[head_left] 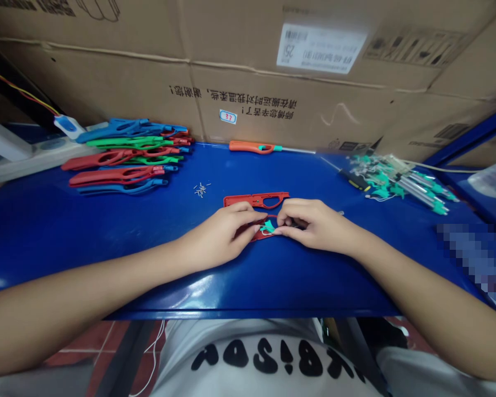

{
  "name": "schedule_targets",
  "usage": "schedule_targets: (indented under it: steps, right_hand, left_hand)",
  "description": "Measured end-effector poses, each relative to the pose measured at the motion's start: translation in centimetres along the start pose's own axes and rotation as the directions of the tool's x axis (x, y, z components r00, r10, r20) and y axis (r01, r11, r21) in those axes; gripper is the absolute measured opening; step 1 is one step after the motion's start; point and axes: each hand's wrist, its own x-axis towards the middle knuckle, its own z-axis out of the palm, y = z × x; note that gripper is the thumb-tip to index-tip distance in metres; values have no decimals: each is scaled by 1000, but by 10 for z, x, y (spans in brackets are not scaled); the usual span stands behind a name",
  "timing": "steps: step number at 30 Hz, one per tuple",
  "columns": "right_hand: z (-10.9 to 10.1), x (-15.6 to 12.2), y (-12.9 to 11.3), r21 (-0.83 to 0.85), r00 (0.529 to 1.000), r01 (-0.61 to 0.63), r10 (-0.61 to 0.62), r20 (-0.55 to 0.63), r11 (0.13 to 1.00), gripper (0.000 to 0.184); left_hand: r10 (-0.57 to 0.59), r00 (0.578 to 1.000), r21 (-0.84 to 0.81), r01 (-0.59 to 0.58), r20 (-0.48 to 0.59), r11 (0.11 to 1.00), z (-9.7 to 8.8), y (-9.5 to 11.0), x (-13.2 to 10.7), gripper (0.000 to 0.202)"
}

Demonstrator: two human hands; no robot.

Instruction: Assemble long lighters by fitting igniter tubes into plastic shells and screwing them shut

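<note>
My left hand [236, 229] is closed on a red lighter shell half [259, 237], its thumb and fingers at a green plastic part [268, 226] lying in the shell. A thin white wire shows by the green part. From the other side, my right hand [310, 223] pinches the inner lighter assembly; its curled fingers hide most of that, and a small metal end [341, 213] shows beyond the knuckles. Just behind both hands lies a second red shell half [231, 200], its hollow side up.
Stacked red, green and blue lighter shells [119, 157] lie at left, near small screws [200, 189]. An assembled orange lighter [248, 146] rests against the cardboard [215, 71]. At right are a screwdriver [354, 180] and a pile of green-and-metal lighter assemblies [405, 182]. A white power strip [20, 157] stands far left.
</note>
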Motion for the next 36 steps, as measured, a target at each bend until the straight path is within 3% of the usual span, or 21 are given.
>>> schedule_targets:
  steps: [7,13,18,23,26,30,34,36]
  right_hand:
    - [1,-2,-3,0,999,-38,38,9,999,14]
    - [5,-1,-3,3,998,-62,62,-18,998,16]
    - [6,0,-6,-5,997,-74,74,-21,997,13]
    - [1,-1,-3,2,998,-43,43,45,999,16]
    - [-4,-3,1,44,999,-21,18,48,999,15]
    - [-11,-6,-1,90,997,46,-52,57,995,12]
    - [-17,-7,-4,135,991,107,-116,64,985,12]
    - [-23,-7,1,91,997,77,-76,-21,993,14]
  left_hand:
    - [-74,997,-58,72,-35,996,2,0,2,30]
    - [-211,978,-225,205,0,952,2,3,6,29]
    - [-230,972,-277,231,35,933,2,3,8,28]
    - [-71,997,-77,69,-28,995,3,2,1,31]
    - [29,1000,87,-28,-2,996,2,8,-5,36]
    - [40,997,308,-60,71,949,-4,22,-12,45]
    - [38,990,420,-92,136,903,-6,29,-15,45]
    - [50,987,442,-112,151,890,-6,28,-15,42]
